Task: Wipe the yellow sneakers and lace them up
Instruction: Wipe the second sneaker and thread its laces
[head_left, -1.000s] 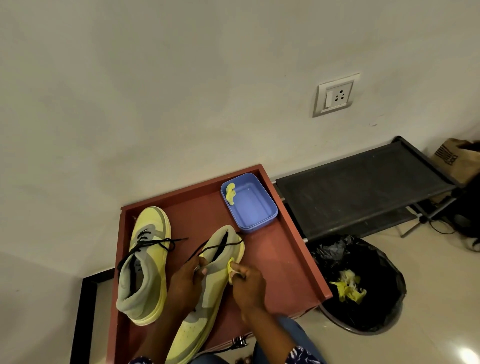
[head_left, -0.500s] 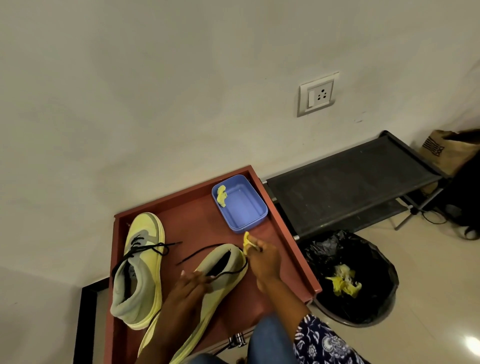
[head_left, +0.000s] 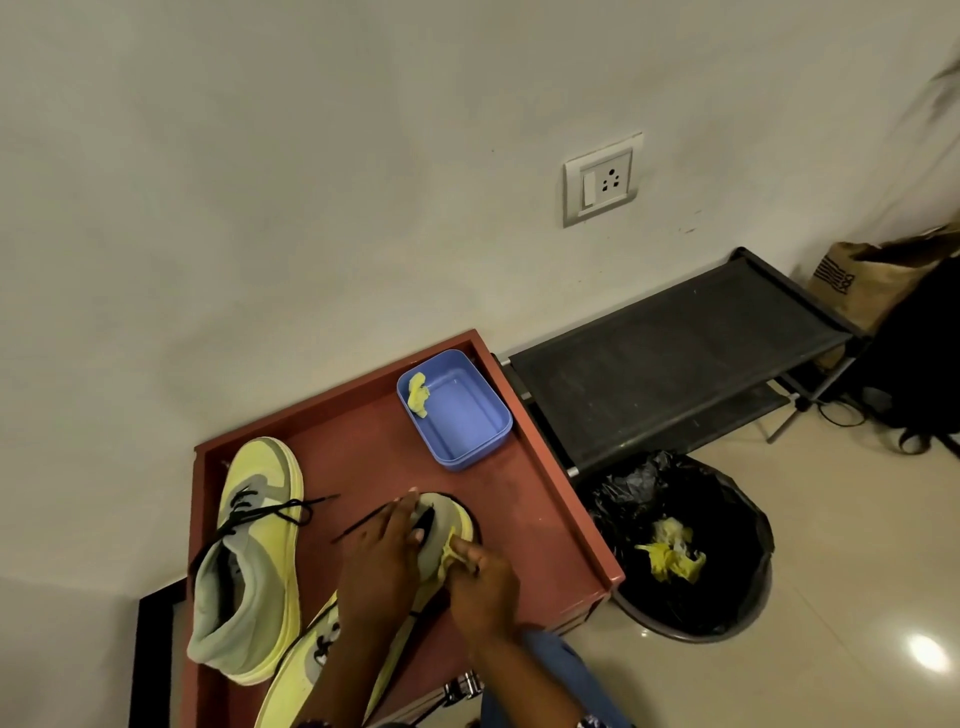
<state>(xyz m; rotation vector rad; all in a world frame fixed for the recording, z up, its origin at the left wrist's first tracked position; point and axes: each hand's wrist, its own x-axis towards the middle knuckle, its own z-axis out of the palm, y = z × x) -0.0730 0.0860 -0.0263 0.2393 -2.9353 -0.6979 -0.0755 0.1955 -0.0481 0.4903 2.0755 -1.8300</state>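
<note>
The left hand (head_left: 382, 564) lay with fingers extended over the near sneaker (head_left: 358, 618), steadying it for wiping. The right hand (head_left: 480, 582), at its 3 o'clock, pinched a yellow cloth (head_left: 451, 555) against the shoe's side. The second sneaker (head_left: 249, 561) waited at 9 o'clock on the red tray (head_left: 545, 525); a blue tub (head_left: 467, 421) stood at 1 o'clock, presumably for wetting.

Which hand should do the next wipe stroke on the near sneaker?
Right. The right hand already pinches the yellow wipe against the near sneaker; the left hand lies on that shoe, steadying it.
</note>
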